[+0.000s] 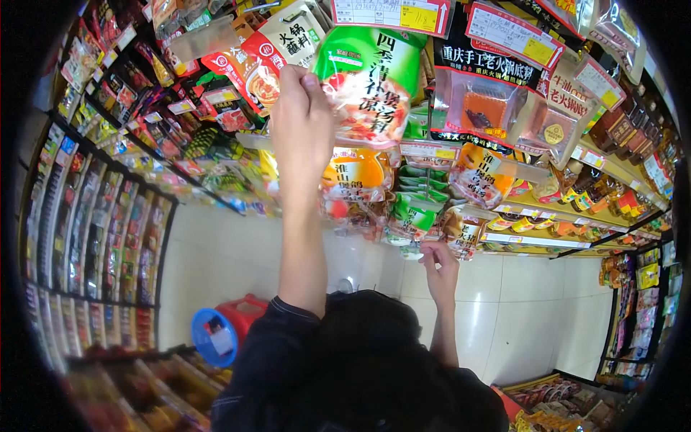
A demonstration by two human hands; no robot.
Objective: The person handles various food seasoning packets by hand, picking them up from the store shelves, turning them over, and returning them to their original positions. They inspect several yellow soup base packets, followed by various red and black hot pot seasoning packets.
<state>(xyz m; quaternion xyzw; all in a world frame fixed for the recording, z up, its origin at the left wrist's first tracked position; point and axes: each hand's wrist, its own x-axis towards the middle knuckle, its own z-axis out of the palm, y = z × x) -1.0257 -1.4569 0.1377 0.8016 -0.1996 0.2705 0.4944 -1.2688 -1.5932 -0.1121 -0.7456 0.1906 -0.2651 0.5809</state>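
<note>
My left hand [302,108] is raised at the upper shelf, its fingers closed on the left edge of a green and white soup packet [371,86]. Orange packets [356,173] hang just below it. Lower and to the right, my right hand [439,263] has its fingers bent together at the bottom of the hanging packets, beside a brown and white packet [462,229]. Smaller green packets [415,212] hang just above that hand. Whatever its fingertips hold is too small to make out.
Black and red hotpot packets [482,101] hang at the upper right, with price tags [392,14] above. Bottles [630,129] line the right shelves. A blue round container [214,337] and a red one [245,313] stand on the floor [497,309] at the left. More shelving [93,237] runs along the far left.
</note>
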